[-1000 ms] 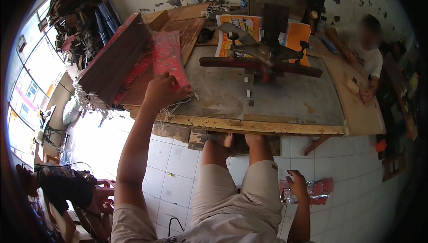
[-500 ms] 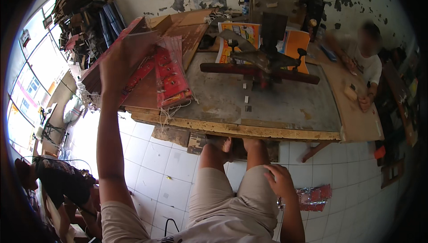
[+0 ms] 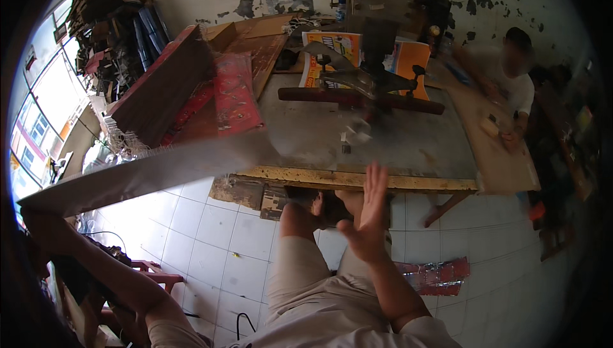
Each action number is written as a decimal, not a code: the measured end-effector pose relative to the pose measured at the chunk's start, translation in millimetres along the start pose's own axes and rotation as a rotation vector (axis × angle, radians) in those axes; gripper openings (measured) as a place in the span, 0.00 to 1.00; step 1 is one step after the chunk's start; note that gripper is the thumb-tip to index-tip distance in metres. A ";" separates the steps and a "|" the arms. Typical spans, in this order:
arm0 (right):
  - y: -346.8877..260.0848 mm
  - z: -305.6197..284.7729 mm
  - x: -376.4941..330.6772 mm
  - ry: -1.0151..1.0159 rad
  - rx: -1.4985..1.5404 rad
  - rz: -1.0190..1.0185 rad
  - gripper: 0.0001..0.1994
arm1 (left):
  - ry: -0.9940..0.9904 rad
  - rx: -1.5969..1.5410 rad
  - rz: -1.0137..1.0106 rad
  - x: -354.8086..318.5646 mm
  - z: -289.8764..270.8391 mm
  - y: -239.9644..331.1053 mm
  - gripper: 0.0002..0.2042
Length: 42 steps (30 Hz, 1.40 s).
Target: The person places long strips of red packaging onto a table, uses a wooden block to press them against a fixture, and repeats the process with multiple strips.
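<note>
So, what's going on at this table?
Out to the left, someone's left hand holds a long pale strip by one end. The right hand is open and empty before the table. Red printed sheets lie beside a thick stack; another person is at the right.

Passage about the table [image 3: 440, 156]. A long strip [image 3: 147, 172], gripped at one end by the left hand [image 3: 37, 212], spans the left front edge, blocking frontal access to the red printed strips [image 3: 236, 96] and the tall stack [image 3: 159, 92]. Open air separates the strip's blurred far end from the spread right hand [image 3: 369, 220]. Farther back, a dark crossbar [image 3: 319, 94] obstructs; between it and the front edge, a low lane runs toward the right, where a co-worker's hand [image 3: 511, 142] and a small block [image 3: 490, 124] limit it.
</note>
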State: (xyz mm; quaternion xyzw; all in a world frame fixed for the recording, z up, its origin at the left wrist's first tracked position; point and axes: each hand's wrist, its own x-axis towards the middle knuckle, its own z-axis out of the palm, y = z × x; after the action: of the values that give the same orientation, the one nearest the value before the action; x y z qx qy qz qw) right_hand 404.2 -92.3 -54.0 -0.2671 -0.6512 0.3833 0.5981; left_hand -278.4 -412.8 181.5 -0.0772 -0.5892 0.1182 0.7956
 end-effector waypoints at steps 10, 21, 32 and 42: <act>-75.5 -232.1 -112.6 0.056 0.048 -0.087 0.23 | -0.690 -2.283 -1.275 15.7 -321.9 303.7 0.22; -234.2 -286.9 -184.6 -0.032 -1.165 -0.247 0.12 | -0.937 -2.803 0.122 43.7 -549.7 380.1 0.24; -106.6 -125.5 -174.7 -0.246 -1.059 -0.110 0.17 | -0.626 -2.611 0.529 28.6 -593.5 394.4 0.29; -94.3 -105.1 -158.2 -0.370 -0.837 -0.080 0.21 | -0.588 -2.537 0.619 10.8 -576.3 397.0 0.30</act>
State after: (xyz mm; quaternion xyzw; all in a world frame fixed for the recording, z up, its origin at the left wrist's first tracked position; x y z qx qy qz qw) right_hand 540.5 -254.1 -68.6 -0.3875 -0.8556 0.1050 0.3267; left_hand 236.8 -19.2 -82.0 -0.8587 -0.3976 -0.3207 -0.0404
